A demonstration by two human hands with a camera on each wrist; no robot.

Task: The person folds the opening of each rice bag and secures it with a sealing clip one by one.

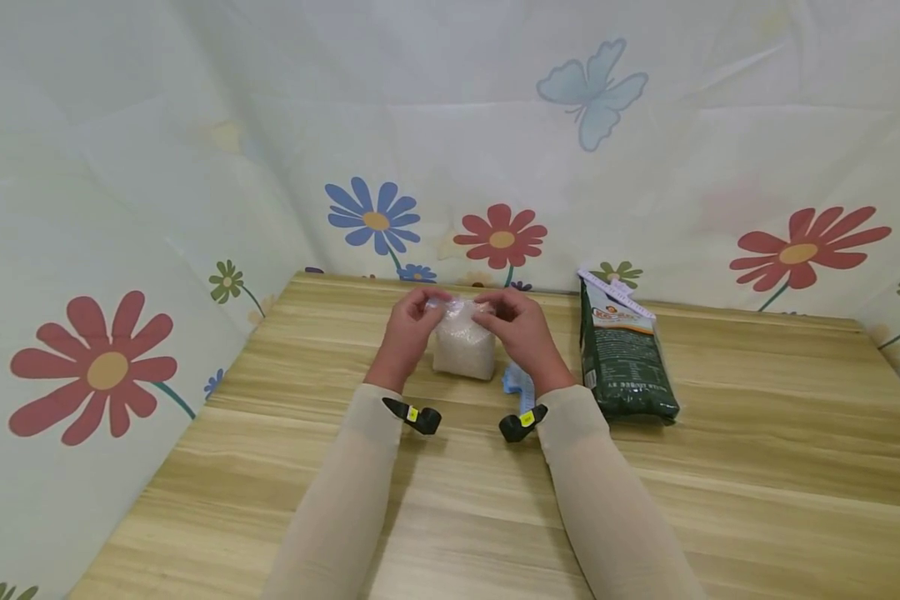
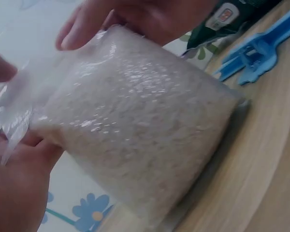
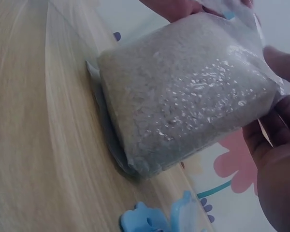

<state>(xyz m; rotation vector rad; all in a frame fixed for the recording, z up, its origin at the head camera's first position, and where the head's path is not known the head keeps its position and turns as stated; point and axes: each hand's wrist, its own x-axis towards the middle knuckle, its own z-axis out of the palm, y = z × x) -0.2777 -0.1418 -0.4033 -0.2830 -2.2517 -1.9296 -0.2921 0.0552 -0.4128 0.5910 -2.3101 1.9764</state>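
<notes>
A clear plastic bag of rice [image 1: 465,348] stands upright on the wooden table, its loose top raised. My left hand [image 1: 407,333] pinches the left side of the bag's mouth between thumb and fingers. The right hand [image 1: 523,333] holds the opposite top corner the same way. In the left wrist view, the packed white grains of the rice bag [image 2: 140,106] show through the shiny film. A blue plastic sealing clip [image 2: 261,53] lies on the table close to the bag, partly hidden by my right wrist in the head view.
Right of my right hand lies a dark green printed package [image 1: 628,375], with a pale lavender clip [image 1: 617,293] across its top end. Behind the table [image 1: 270,450] hangs a white sheet [image 1: 450,125] printed with flowers and a butterfly.
</notes>
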